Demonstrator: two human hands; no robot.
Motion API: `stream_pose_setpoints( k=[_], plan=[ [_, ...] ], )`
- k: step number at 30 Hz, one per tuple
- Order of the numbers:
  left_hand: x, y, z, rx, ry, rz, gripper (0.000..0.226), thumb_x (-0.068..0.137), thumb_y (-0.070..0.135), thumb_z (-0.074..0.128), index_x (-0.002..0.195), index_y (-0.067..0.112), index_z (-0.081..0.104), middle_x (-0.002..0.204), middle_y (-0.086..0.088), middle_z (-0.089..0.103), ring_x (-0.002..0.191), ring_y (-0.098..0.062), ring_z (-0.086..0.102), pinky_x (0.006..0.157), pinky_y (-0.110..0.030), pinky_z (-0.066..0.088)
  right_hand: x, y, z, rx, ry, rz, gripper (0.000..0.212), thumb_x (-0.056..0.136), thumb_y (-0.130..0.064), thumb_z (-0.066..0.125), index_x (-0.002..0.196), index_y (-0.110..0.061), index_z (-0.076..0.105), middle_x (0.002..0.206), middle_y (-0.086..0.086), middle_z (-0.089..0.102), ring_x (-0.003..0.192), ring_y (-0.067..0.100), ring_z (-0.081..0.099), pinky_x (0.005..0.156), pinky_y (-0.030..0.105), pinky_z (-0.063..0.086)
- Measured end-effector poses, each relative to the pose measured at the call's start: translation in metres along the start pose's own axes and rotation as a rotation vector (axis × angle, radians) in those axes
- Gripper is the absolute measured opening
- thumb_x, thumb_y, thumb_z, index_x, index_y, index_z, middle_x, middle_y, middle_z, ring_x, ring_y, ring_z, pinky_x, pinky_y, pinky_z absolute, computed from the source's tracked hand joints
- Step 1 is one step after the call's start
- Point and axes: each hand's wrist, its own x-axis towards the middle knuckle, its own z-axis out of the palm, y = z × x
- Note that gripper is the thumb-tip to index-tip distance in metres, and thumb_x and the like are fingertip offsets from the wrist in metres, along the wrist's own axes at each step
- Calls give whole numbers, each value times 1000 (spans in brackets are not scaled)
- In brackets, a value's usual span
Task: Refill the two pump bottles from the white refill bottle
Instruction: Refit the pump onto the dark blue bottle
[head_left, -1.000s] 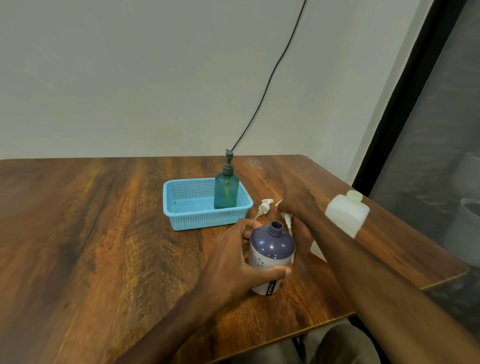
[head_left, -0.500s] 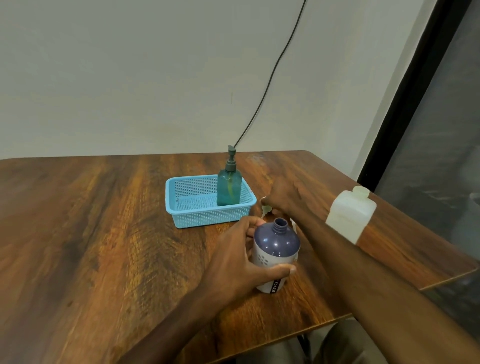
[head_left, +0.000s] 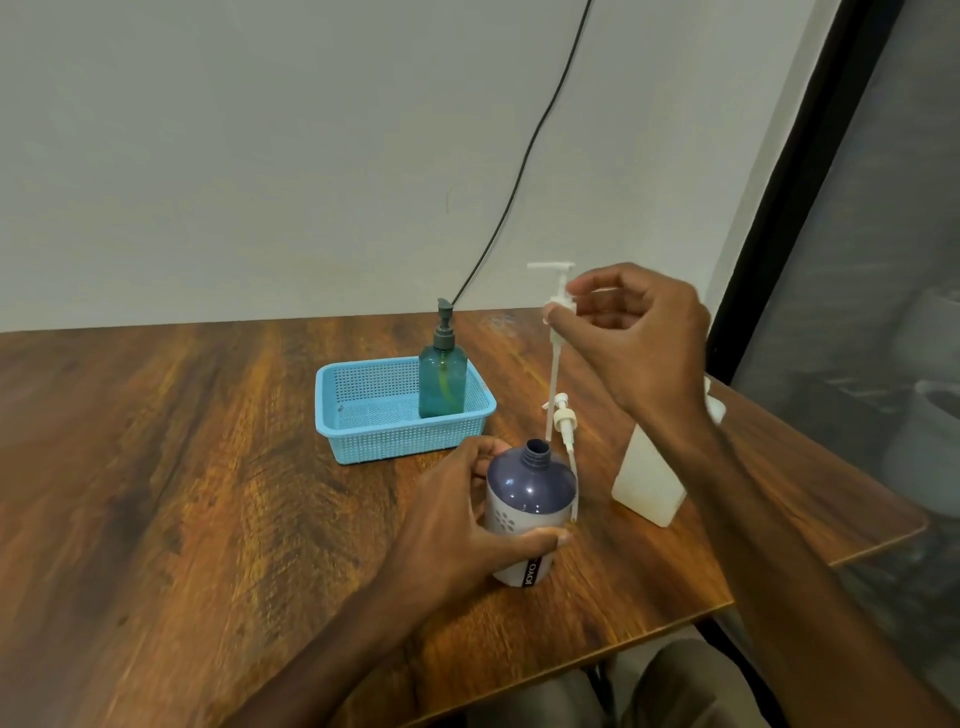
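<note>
Left hand (head_left: 457, 514) fingers wrap the open purple bottle (head_left: 530, 499) upright on the table (head_left: 182, 467), right hand (head_left: 639, 332) fingers pinch a raised pump (head_left: 558, 306), refill bottle (head_left: 647, 478) stands just right, green bottle (head_left: 441, 379) stands in the basket (head_left: 363, 441).

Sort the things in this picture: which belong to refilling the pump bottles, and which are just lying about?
For the job: navy bottle, gripped by the left hand; white pump, pinched by the right hand; teal pump bottle; white refill bottle.
Lying about: blue basket; second white pump on the table; black cable.
</note>
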Motion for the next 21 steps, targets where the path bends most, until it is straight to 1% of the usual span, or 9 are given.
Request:
stream_pose_setpoints(
  k=[4, 8, 10, 12, 16, 19, 21],
  plan=[
    [0, 0, 0, 8, -5, -13, 78, 56, 52, 96, 120, 40, 52, 116, 23, 63, 109, 17, 54, 81, -4, 49, -3, -40, -26, 121, 20, -79, 27, 80, -28, 86, 102, -15, 77, 92, -9, 76, 80, 4, 74, 71, 19, 60],
    [0, 1, 0, 5, 0, -13, 74, 57, 51, 97, 117, 38, 55, 114, 22, 65, 107, 12, 58, 81, -6, 50, -10, -55, -31, 159, -8, -106, 27, 81, -28, 87, 102, -15, 76, 93, -8, 77, 82, 6, 75, 73, 22, 62],
    [1, 2, -1, 23, -5, -6, 74, 57, 53, 96, 116, 39, 54, 113, 24, 64, 108, 15, 56, 81, -4, 48, -15, -53, -28, 149, -18, -109, 28, 80, -28, 87, 103, -15, 76, 94, -7, 77, 83, 7, 75, 73, 25, 63],
    [0, 2, -1, 40, -3, 1, 76, 57, 55, 95, 118, 39, 53, 113, 25, 63, 107, 18, 54, 81, -3, 47, -23, -48, -24, 124, -38, -100, 30, 80, -28, 87, 104, -16, 76, 95, -8, 76, 84, 6, 74, 73, 24, 63],
    [0, 0, -1, 42, 12, 13, 78, 56, 57, 95, 119, 35, 57, 113, 22, 65, 105, 12, 59, 81, -4, 48, -41, -34, -18, 113, -88, -60, 32, 79, -27, 88, 106, -16, 75, 96, -8, 76, 87, 5, 74, 74, 24, 63],
    [-1, 1, -1, 28, 16, 27, 73, 57, 53, 97, 116, 34, 58, 110, 20, 67, 104, 10, 60, 82, -6, 48, -60, -20, -15, 136, -135, -13, 35, 79, -26, 88, 109, -17, 73, 99, -8, 76, 91, 6, 74, 75, 26, 63],
    [-2, 1, -1, 22, 19, 32, 71, 58, 47, 98, 116, 32, 59, 109, 20, 67, 104, 11, 60, 80, -6, 48, -77, -9, -15, 108, -156, 24, 40, 77, -30, 87, 112, -19, 70, 100, -11, 75, 92, 2, 72, 75, 23, 62]
  ],
)
